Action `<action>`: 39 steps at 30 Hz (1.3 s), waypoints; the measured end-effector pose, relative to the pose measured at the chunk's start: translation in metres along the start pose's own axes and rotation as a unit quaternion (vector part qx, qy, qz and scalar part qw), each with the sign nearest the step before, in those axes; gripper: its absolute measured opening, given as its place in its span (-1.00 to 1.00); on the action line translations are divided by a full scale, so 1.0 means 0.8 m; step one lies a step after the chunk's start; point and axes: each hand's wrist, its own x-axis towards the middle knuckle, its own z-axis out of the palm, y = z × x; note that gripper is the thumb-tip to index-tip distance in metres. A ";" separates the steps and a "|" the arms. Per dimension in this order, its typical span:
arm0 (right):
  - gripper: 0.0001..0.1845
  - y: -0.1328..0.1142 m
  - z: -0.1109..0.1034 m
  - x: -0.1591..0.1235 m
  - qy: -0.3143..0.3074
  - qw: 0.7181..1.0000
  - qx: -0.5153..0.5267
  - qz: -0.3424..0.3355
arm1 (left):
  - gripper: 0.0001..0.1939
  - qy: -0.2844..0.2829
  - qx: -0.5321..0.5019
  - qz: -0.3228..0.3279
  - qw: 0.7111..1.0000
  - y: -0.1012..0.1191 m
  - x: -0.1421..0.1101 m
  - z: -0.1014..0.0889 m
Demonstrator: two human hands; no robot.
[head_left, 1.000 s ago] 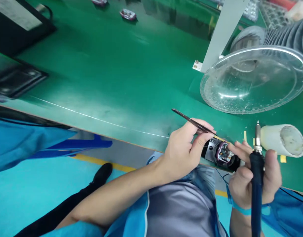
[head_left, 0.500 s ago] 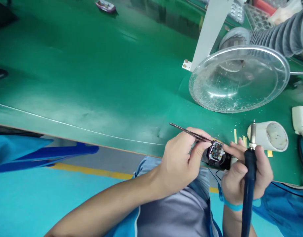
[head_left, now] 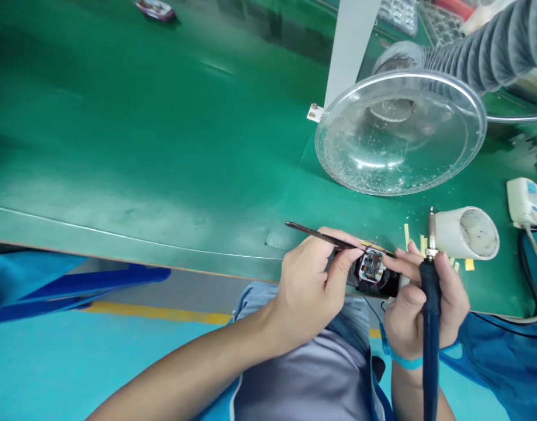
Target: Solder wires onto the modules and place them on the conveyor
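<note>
My left hand [head_left: 314, 275] pinches a pair of dark tweezers [head_left: 314, 231], their tips pointing right at a small device with an exposed circuit board [head_left: 372, 266]. The device has a purple-and-white rim and sits in a black holder [head_left: 388, 285] at the bench's front edge. In my right hand [head_left: 430, 310] a soldering iron with a dark blue handle [head_left: 431, 327] stands nearly upright, its metal tip [head_left: 432, 219] pointing away from the board. The right index finger reaches to the device's right side; whether it touches the board I cannot tell.
A clear fume hood [head_left: 399, 181] on a grey ribbed hose [head_left: 491, 52] hangs beyond my hands. A white cup [head_left: 447, 231] lies on its side near yellow strips [head_left: 422, 244]. A white power socket [head_left: 525, 202] is at right, and a similar purple-rimmed part [head_left: 155, 10] lies far back.
The whole scene has shifted left in view as the head turned slightly. The tweezers' arms look closer together. Both hands keep their holds beside the circuit board.
</note>
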 end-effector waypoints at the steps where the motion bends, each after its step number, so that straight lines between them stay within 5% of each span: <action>1: -0.37 0.000 -0.001 0.000 -0.005 1.000 0.003 0.002 | -0.84 0.000 0.003 0.002 1.000 0.000 0.000 0.000; 9: -0.39 0.001 -0.004 0.000 0.003 1.000 0.022 0.017 | -0.87 0.004 0.028 0.058 0.998 -0.005 -0.003 0.003; 17: -0.37 -0.016 -0.018 -0.006 0.058 0.988 0.057 0.134 | -0.87 0.003 0.062 0.134 0.989 -0.015 -0.007 0.003; 24: -0.68 -0.029 -0.009 -0.001 0.066 0.976 0.161 0.131 | -0.84 -0.001 0.071 0.138 0.988 -0.013 -0.007 0.002; 39: -0.75 -0.034 -0.014 -0.003 0.040 0.976 0.145 0.156 | -0.82 -0.006 0.073 0.132 0.989 -0.012 -0.007 0.002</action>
